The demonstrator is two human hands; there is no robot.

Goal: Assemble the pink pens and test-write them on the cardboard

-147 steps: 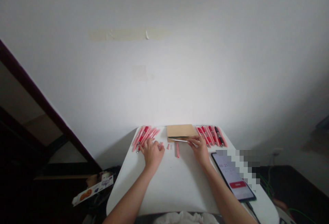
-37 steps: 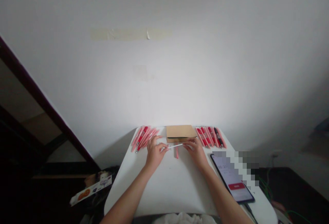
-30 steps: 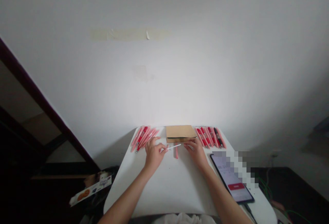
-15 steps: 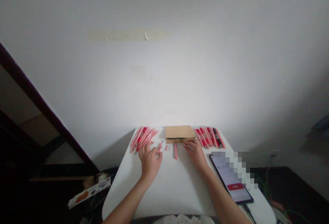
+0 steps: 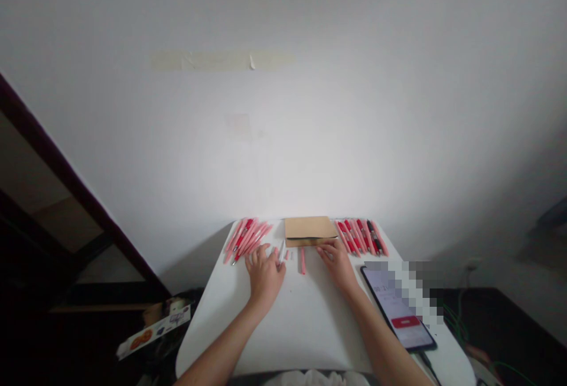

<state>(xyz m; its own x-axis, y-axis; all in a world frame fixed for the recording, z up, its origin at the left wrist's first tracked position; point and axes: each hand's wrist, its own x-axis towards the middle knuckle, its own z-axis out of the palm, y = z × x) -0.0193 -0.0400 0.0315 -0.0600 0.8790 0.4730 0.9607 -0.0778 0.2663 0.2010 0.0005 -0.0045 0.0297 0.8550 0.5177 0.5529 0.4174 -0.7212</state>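
Note:
My left hand point(image 5: 264, 272) rests on the white table point(image 5: 305, 321), its fingers curled round a thin white pen refill point(image 5: 282, 251) that points away from me. A pile of pink and red pens point(image 5: 245, 237) lies just beyond that hand. My right hand point(image 5: 338, 262) lies on the table with curled fingers near a brown cardboard box point(image 5: 309, 229); nothing shows in it. Between the hands sit a pink pen barrel point(image 5: 303, 260) and small pink parts point(image 5: 287, 254). A row of red and pink pens point(image 5: 362, 236) lies right of the box.
A phone point(image 5: 397, 309) with a lit screen lies at the table's right edge, a cable running from it. A printed carton point(image 5: 153, 330) sits on the dark floor to the left. A white wall rises directly behind the table.
The white refill passed from between both hands to my left hand alone and turned from crosswise to pointing away. My right hand let go and settled near the box.

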